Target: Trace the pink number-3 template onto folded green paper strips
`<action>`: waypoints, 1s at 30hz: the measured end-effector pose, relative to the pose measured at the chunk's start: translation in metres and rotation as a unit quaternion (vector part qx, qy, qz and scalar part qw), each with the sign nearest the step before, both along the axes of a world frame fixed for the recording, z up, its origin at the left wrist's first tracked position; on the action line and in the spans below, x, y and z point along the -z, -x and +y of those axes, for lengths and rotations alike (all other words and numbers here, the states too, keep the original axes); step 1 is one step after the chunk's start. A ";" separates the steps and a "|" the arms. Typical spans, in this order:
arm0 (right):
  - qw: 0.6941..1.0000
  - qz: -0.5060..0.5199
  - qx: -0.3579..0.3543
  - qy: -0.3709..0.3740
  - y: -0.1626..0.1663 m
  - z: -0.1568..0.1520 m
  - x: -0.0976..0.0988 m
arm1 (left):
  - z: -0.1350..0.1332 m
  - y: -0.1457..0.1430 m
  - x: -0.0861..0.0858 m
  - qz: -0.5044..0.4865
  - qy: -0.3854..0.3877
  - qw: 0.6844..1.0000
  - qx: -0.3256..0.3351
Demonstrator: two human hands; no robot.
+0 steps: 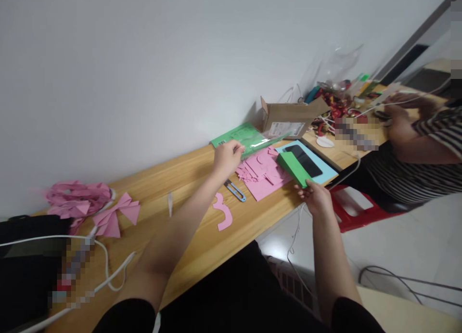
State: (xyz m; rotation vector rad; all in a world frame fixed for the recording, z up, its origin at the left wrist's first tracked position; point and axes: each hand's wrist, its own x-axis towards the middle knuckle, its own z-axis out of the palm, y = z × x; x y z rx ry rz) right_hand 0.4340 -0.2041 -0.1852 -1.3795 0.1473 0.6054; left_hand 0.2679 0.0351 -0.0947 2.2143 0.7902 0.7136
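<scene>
My left hand (pixel 226 158) is closed, pinching the edge of a clear plastic sleeve (pixel 260 139) that lies over a green paper pack (pixel 234 134). My right hand (pixel 314 196) grips the near end of a stack of green paper sheets (pixel 293 168) held tilted above the table edge. Between the hands lies a heap of pink paper cut-outs (pixel 263 172). A light blue sheet with a dark phone (pixel 306 160) on it sits just beyond the green stack.
Small blue-handled snips (pixel 235 190) and a pink curved cut-out (pixel 223 211) lie on the wooden table (pixel 195 179). Pink paper bows (pixel 90 205) and white cables sit left. An open cardboard box (pixel 288 117) stands behind. Another person in a striped shirt (pixel 426 150) works at right, above a red stool (pixel 355 210).
</scene>
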 end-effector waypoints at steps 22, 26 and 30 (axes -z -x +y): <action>0.996 0.017 -0.063 -0.054 0.009 0.010 -0.016 | -0.005 0.002 0.000 0.008 -0.032 0.999 -0.011; 0.994 0.049 -0.093 -0.030 0.006 0.015 -0.003 | -0.006 0.002 0.001 0.010 -0.040 0.999 -0.008; 0.992 0.060 -0.106 -0.022 0.000 0.014 0.003 | -0.006 0.002 0.002 0.010 -0.045 0.999 -0.004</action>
